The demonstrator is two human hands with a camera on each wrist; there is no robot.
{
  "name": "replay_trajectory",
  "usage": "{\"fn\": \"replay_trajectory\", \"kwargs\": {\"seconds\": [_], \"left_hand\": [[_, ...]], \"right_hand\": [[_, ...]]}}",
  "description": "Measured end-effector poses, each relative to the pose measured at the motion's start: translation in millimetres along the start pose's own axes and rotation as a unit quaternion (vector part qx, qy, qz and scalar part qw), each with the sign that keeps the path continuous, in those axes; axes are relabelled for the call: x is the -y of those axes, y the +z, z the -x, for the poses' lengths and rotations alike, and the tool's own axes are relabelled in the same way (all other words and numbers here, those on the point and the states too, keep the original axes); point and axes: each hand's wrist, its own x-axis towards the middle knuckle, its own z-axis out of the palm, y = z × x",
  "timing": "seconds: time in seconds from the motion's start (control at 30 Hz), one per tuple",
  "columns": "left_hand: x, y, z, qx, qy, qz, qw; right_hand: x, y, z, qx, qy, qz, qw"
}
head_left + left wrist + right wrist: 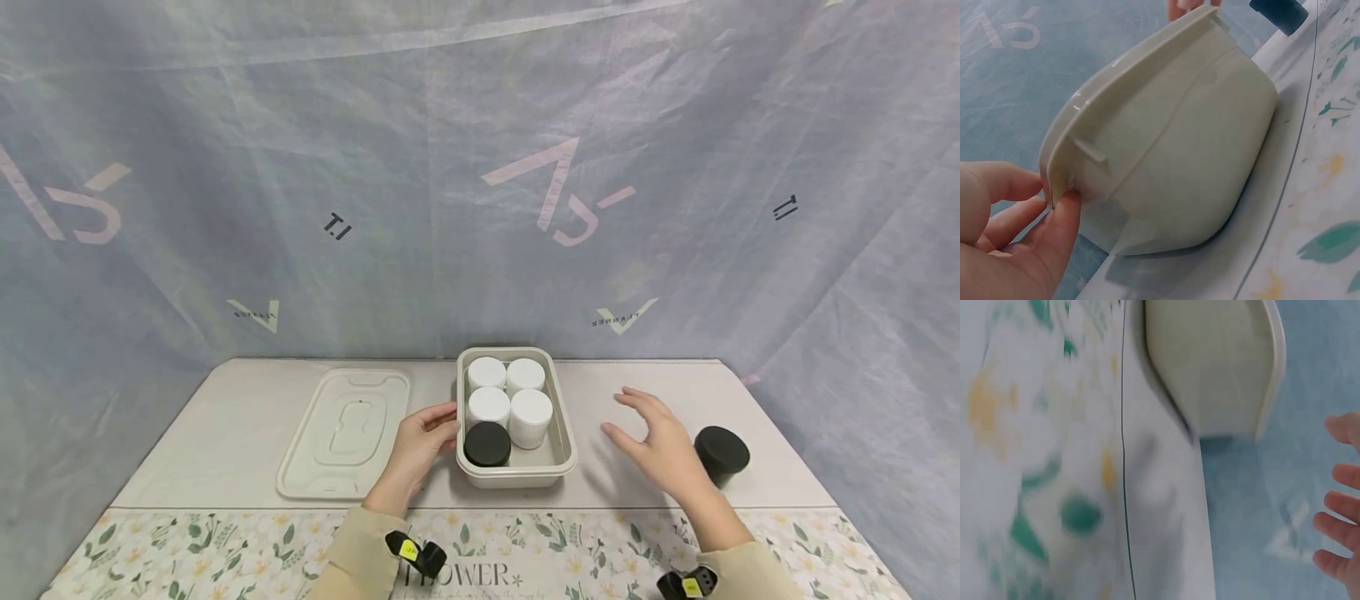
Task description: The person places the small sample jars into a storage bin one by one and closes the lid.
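A cream plastic storage box (562, 437) stands on the table with several white-lidded jars (530, 412) inside. One black-lidded jar (487, 444) sits in its near left corner. My left hand (422, 446) pinches the box's left rim between thumb and fingers; in the left wrist view the fingertips (1067, 215) press on the rim and side wall. To the right of the box, my right hand (663, 446) hovers with fingers spread and nothing in it. A black round jar (722, 454) stands just beyond it on the right, its lower part partly hidden by the hand and wrist.
Left of the box, a cream lid (345, 433) lies flat on the table. A floral mat (480, 542) covers the near edge. Grey-blue fabric (435, 183) hangs behind and at both sides of the table.
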Motion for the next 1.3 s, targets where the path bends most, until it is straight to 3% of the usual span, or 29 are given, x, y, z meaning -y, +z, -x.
{"fn": "replay_trajectory", "kwargs": {"seconds": [0.23,0.53,1.0,1.3], "left_hand": [[1.0,0.2,-0.4,0.000,-0.003,-0.003,1.0000],[0.0,1.2,0.4,-0.011,-0.003,-0.007,0.9999],[1.5,1.5,-0.8,-0.012,0.001,-0.008,0.9999],[2.3,2.2,0.3,-0.015,0.006,-0.004,0.9999]], "right_hand": [[-28,-27.4,13,-0.021,0.046,0.040,0.998],[-56,-52.7,31,0.010,0.118,0.053,0.991],[-75,-55.5,46,0.054,0.204,0.065,0.975],[-60,-48.7,39,0.038,0.184,0.049,0.981]]}}
